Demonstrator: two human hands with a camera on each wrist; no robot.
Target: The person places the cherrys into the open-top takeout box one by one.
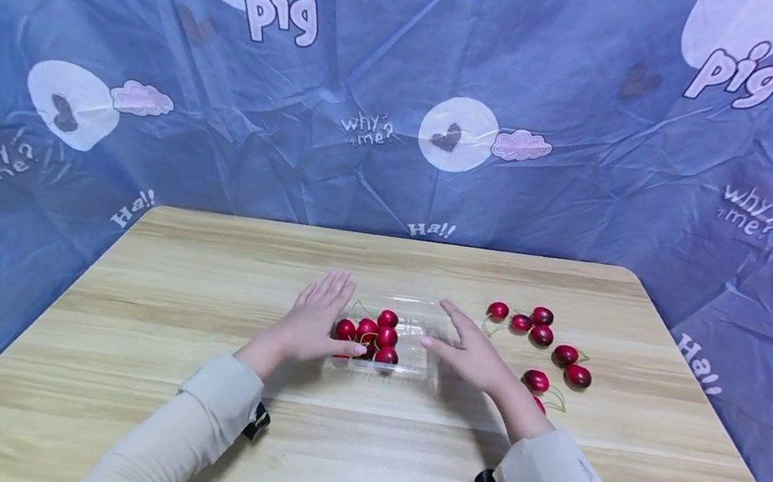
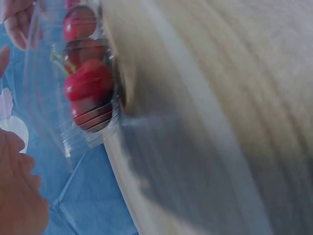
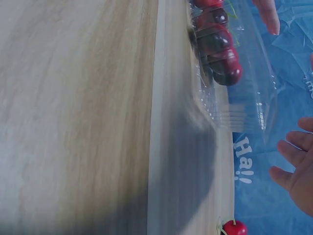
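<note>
A clear plastic box (image 1: 412, 356) stands on the table with several red cherries (image 1: 385, 337) gathered in its left part. At its left side is my left hand (image 1: 312, 328), fingers extended and thumb reaching across the near left corner. On the opposite side my right hand (image 1: 475, 360) has its fingers spread, thumb toward the box. Neither hand holds anything. In the left wrist view the dark red cherries (image 2: 90, 81) press against the clear wall, and the left hand (image 2: 19, 188) shows at the edge. The right hand (image 3: 301, 164) appears apart from the box in the right wrist view.
Several loose cherries (image 1: 541, 335) with green stems lie on the wooden table (image 1: 200, 270) to the right of the box, some partly behind the right forearm. A blue printed cloth (image 1: 367, 171) hangs behind the table's far edge.
</note>
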